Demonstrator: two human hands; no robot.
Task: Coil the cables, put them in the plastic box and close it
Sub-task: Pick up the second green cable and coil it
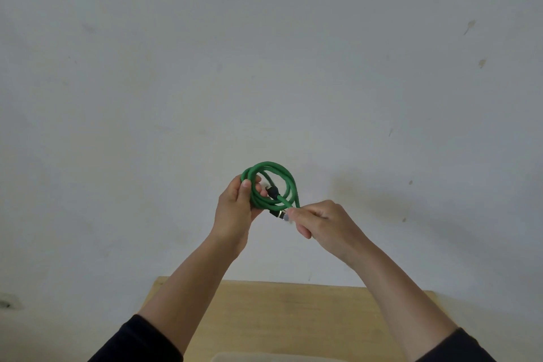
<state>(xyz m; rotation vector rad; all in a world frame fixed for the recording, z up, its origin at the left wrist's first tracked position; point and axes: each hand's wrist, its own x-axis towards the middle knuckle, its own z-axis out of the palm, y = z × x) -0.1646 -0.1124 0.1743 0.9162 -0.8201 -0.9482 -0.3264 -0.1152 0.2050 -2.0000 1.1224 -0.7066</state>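
Head view, looking down past both forearms toward a pale wall point(264, 53), marked with a few small brownish streaks and a dark smudge low at the left edge. Below that, a light wooden table point(293, 317), only its far edge and part of the top showing between the arms. At the very bottom edge, a sliver of something pale and translucent point(264, 358), too little visible to tell what. Two bare forearms reaching up from black sleeves point(141, 344), raised well above the table.

Left hand point(235, 209) curled around the left side of a green cable point(273, 182), thumb pressed on the front of the loops, fingers wrapped behind. Cable wound into a few round loops stacked close together, held in the air in front of the wall, apart from the table. Right hand point(320, 220) just beside and lower right of the coil, fingers curled, thumb and forefinger pinching the free end of the cable at its tip.

Two dark plugs point(273, 192): one lying inside the ring of loops, the other at the lower edge next to the right fingertips, with a pale blurred tip.
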